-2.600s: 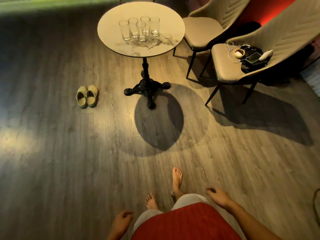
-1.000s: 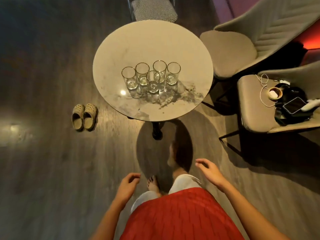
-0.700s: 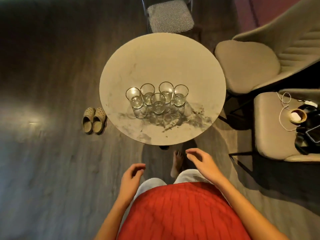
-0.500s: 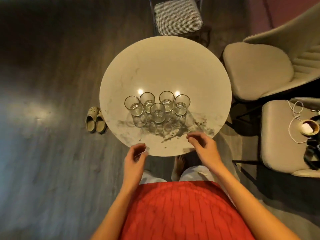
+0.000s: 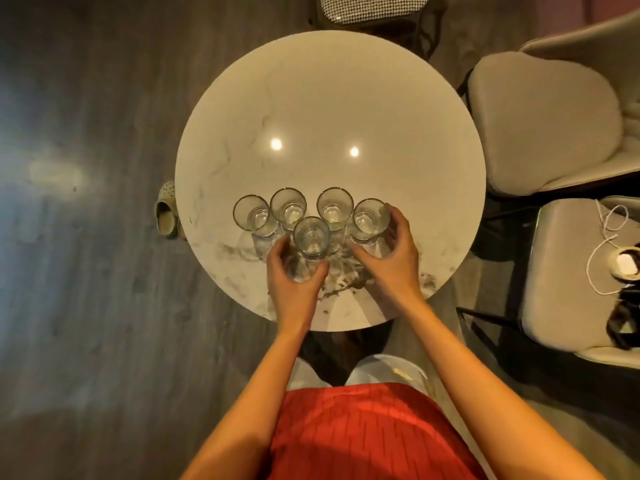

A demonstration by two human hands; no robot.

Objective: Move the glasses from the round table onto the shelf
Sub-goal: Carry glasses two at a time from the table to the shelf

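Observation:
Several clear tall glasses stand in a cluster on the near half of the round marble table (image 5: 329,98). My left hand (image 5: 294,285) wraps around the lower part of the front middle glass (image 5: 311,237). My right hand (image 5: 391,258) curls around the rightmost glass (image 5: 369,220), fingers on its right side. Both glasses still stand on the tabletop. Three more glasses (image 5: 287,207) stand in a row behind, untouched. The shelf is out of view.
Two beige padded chairs (image 5: 543,123) stand right of the table; the nearer chair (image 5: 568,278) holds a white cable and small devices. A houndstooth stool (image 5: 374,6) is behind the table. Slippers (image 5: 166,216) lie on the wooden floor at the table's left edge.
I have walked up to the table. Both hands rose from my sides, reached over the near edge and closed around two glasses.

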